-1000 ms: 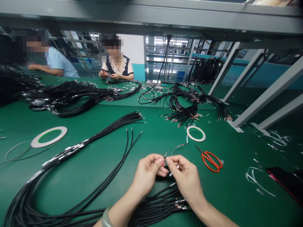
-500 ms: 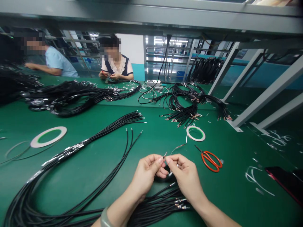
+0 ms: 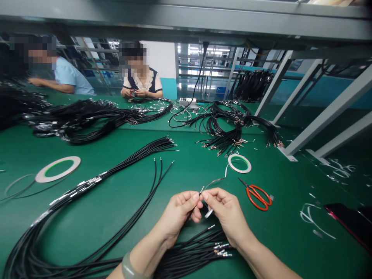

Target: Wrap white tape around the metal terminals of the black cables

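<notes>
Near the front centre, my left hand (image 3: 178, 211) pinches a black cable (image 3: 200, 193) close to its end, where a small metal tip points up. My right hand (image 3: 225, 211) is closed at the same spot, thumb and forefinger on a thin tape strip (image 3: 216, 180) at the cable end. That strip runs back to a white tape roll (image 3: 231, 165) with a green inner ring. A short pale tail hangs below my right fingers. Beneath my forearms lies a bundle of black cables (image 3: 188, 255) with metal tips facing right.
Orange-handled scissors (image 3: 266, 204) lie right of my hands. Left are a long curved cable bundle (image 3: 116, 169) and another tape roll (image 3: 41, 176). More cable heaps (image 3: 95, 120) lie farther back. Metal posts (image 3: 319, 113) and a dark red-edged object (image 3: 345, 221) are at right. Two people sit opposite.
My hands stay together at the cable end with small finger shifts. The metal tip has tilted slightly, and the pale tail below my right hand shows more. The view has shifted slightly.
</notes>
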Motion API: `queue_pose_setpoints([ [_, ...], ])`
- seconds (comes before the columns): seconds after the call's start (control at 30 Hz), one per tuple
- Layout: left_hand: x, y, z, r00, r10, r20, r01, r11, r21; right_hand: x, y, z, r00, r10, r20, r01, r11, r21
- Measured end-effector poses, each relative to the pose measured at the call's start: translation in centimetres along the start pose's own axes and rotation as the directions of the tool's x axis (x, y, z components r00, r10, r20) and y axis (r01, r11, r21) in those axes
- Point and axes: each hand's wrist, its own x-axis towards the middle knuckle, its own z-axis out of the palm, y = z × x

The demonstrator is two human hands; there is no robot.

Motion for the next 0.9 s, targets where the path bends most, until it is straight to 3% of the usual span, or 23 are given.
queue_pose_setpoints([
  [0.17,0.2,0.1,-0.1,1.0,0.002,-0.007,-0.002,0.999,0.04,0.2,0.5,-0.1,0.998,0.022,-0.058,-0.023,1.0,-0.007],
  [0.37,0.5,-0.5,-0.2,0.974,0.074,-0.214,-0.037,0.985,0.17,0.1,1.1,0.1,0.996,0.055,-0.072,-0.054,0.998,0.022],
  [0.47,0.6,-0.7,0.0,0.955,0.13,-0.266,-0.081,0.979,0.187,0.0,1.1,0.3,0.996,0.035,-0.083,-0.036,0.999,-0.001],
  [0.9,0.4,-0.3,0.1,0.983,0.066,-0.171,-0.055,0.996,0.068,-0.1,0.4,0.3,0.999,0.0,-0.053,-0.001,1.0,-0.017],
])
